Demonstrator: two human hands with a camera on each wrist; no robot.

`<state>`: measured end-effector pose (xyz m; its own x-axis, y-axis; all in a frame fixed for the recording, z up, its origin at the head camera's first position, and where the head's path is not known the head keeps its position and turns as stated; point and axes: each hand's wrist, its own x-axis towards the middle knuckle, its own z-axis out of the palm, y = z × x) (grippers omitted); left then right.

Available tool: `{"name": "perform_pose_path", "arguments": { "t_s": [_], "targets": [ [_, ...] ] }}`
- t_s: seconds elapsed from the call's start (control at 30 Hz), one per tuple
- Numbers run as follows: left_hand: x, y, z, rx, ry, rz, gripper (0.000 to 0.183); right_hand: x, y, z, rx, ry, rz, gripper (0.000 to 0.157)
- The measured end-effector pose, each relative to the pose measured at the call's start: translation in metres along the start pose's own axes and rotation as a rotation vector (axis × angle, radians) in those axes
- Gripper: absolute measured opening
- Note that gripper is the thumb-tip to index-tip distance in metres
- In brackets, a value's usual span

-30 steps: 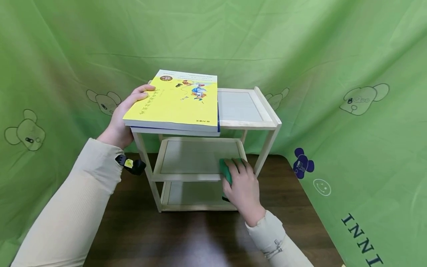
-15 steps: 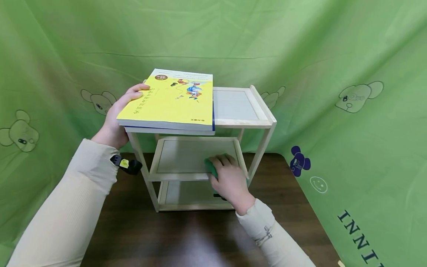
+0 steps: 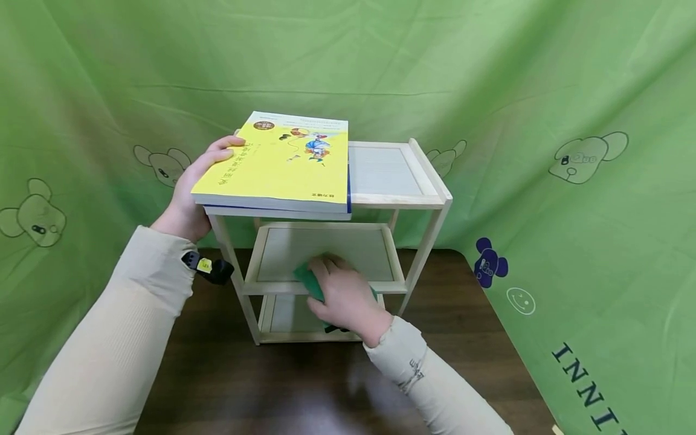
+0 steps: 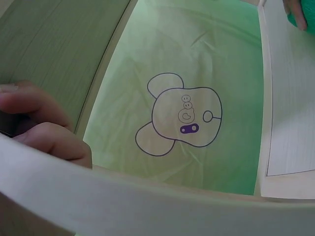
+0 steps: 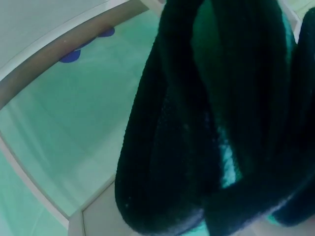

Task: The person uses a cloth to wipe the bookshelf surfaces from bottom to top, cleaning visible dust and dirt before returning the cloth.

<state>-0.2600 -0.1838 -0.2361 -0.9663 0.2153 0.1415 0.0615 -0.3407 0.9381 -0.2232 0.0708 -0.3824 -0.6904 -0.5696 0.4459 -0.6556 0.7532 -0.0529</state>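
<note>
My left hand (image 3: 193,187) holds the left edge of the top board of a pale wooden shelf rack (image 3: 432,235), beside a stack of books. Its curled fingers (image 4: 54,142) show by the board's underside in the left wrist view. A yellow-covered book (image 3: 277,166) lies on top of the stack, over one with a blue edge. My right hand (image 3: 348,296) grips a green cloth (image 3: 309,279) at the front of the middle shelf (image 3: 283,248). In the right wrist view, dark folds of the cloth (image 5: 167,147) fill the right side.
Below lies the bottom shelf (image 3: 285,314), partly hidden by my right arm. The right part of the top board (image 3: 386,172) is bare beside the books. Rack legs stand at the corners on a dark wood floor (image 3: 244,386). A green printed curtain (image 3: 516,90) hangs behind and around.
My right hand has moved left along the middle shelf with the green cloth. The left hand and the books keep their place, while the head view has shifted slightly.
</note>
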Motion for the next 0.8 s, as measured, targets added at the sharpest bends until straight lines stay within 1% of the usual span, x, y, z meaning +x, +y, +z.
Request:
{"name": "perform_pose_path", "arguments": {
  "t_s": [0.07,0.2,0.4,0.47,0.63,0.8],
  "targets": [
    [0.000,0.000,0.000,-0.003,-0.002,0.000,0.026,-0.001,-0.001,0.000,0.013,-0.007,0.009,0.046],
    [0.000,-0.001,0.000,-0.012,-0.005,-0.001,0.026,-0.008,-0.003,-0.001,0.041,0.009,0.046,0.044],
    [0.001,0.000,-0.001,-0.002,-0.010,0.002,0.027,-0.021,-0.002,0.000,-0.013,0.064,0.074,0.039],
    [0.001,0.000,0.000,0.008,-0.005,0.004,0.027,-0.024,0.000,-0.001,-0.007,0.092,0.088,0.036],
    [0.001,0.001,0.000,0.022,0.003,0.003,0.026,-0.028,0.010,-0.005,0.062,0.147,0.149,0.031],
    [0.000,0.002,-0.002,0.020,0.000,-0.003,0.027,-0.033,0.022,-0.012,0.046,0.157,0.234,0.032]
  ]
}}
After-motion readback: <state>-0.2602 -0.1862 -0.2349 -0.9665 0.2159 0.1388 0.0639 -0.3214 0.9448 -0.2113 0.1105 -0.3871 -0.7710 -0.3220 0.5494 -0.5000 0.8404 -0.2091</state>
